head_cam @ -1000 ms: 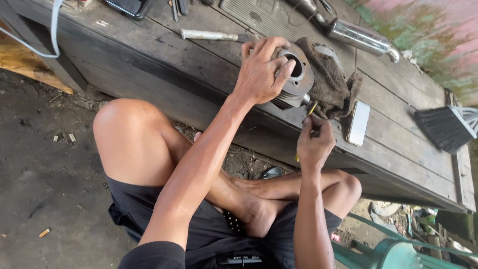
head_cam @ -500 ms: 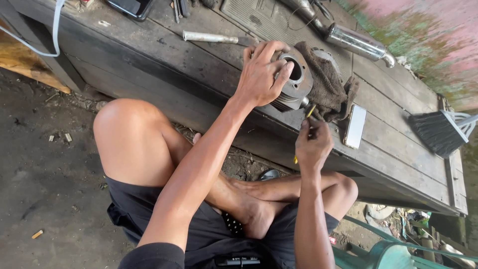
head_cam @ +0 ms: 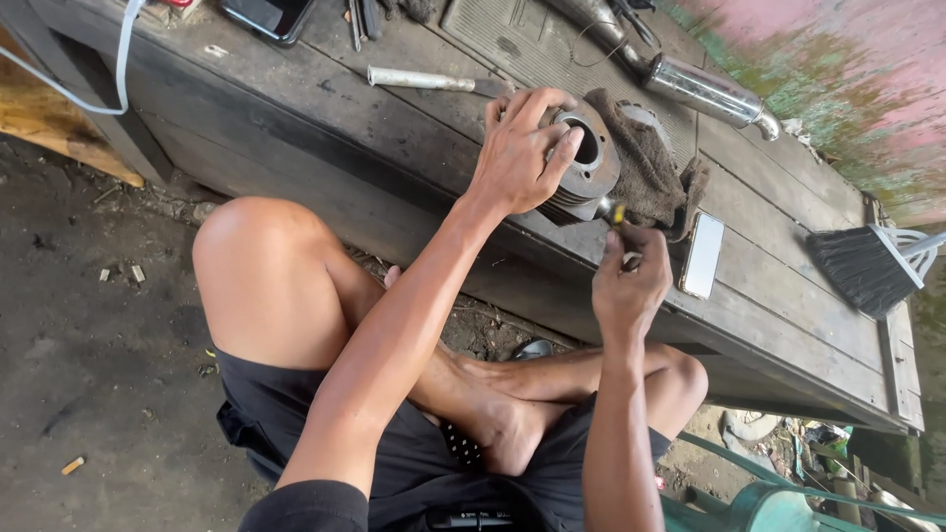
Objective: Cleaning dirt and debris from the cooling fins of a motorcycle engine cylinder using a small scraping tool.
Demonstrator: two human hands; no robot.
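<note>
A round finned metal engine cylinder (head_cam: 589, 169) lies on its side on a dark wooden bench (head_cam: 325, 138), resting on a brown rag (head_cam: 645, 167). My left hand (head_cam: 519, 153) is clamped over its near side, fingers spread around the bore. My right hand (head_cam: 628, 286) is just below the cylinder, closed on a small tool with a yellow handle (head_cam: 618, 215) whose tip meets the cylinder's lower edge. I sit cross-legged on the ground in front of the bench.
A phone (head_cam: 702, 255) lies face up right of the rag. A black hand brush (head_cam: 867, 266) sits at the far right. A metal tube (head_cam: 419, 79), a chrome exhaust pipe (head_cam: 705, 91), a ribbed rubber mat (head_cam: 522, 39) and a second phone (head_cam: 266, 15) lie further back.
Both hands stay on the cylinder and tool. My right hand has shifted slightly along the cylinder's lower edge; the view has moved a little.
</note>
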